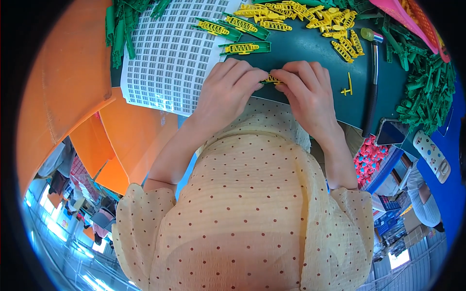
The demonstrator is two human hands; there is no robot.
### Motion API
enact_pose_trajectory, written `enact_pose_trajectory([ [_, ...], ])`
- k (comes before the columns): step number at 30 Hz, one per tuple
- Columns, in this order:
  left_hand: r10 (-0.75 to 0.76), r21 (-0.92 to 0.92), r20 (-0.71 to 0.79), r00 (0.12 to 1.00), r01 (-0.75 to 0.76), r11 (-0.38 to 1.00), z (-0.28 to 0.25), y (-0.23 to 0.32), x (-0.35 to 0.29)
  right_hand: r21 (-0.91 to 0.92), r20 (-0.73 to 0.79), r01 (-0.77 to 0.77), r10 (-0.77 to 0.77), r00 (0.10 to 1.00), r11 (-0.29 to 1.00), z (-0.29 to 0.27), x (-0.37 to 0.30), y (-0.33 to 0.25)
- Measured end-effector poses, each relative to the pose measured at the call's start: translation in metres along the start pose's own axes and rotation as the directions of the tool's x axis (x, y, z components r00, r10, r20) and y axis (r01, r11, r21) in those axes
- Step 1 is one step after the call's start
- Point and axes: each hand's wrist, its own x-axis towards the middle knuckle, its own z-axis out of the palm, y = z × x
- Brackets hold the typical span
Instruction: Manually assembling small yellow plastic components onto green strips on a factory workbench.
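Between both hands, at the near edge of the dark green table (291, 48), is a small green plastic piece with a yellow slatted insert (273, 79). My left hand (232, 87) pinches its left end and my right hand (306, 87) its right end; fingers cover most of it. Just beyond the left hand lie several green pieces fitted with yellow inserts, one of them a joined piece (245, 48). Farther off is a heap of loose yellow slatted parts (335, 22). A thin yellow part (348, 85) lies right of my right hand.
A printed sheet (160, 63) covers the table's left side. Right stand a hammer (373, 82), a phone (394, 132) and a pile of green parts (427, 87). A pink basket (405, 19) is at the far right; orange panels (63, 82) stand left.
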Motion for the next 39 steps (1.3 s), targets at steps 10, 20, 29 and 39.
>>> enact_pose_trajectory([
  [10,0.06,0.089,0.035,0.998,-0.063,0.994,0.0,0.0,-0.001,-0.028,0.018,-0.05,0.051,0.999,0.998,-0.002,0.003,-0.003],
  [20,0.039,0.154,0.091,0.995,-0.052,0.987,-0.006,0.01,0.002,0.041,0.127,-0.065,0.06,0.99,0.997,-0.009,0.013,-0.001],
  [29,0.01,0.128,-0.017,1.0,-0.008,0.992,-0.001,0.007,0.003,-0.018,0.019,0.01,-0.009,1.0,1.0,0.006,0.008,0.005],
  [39,-0.034,0.293,-0.339,0.94,0.14,0.946,-0.061,-0.055,0.02,0.01,-0.157,0.051,-0.049,0.986,0.999,0.039,0.029,0.0],
])
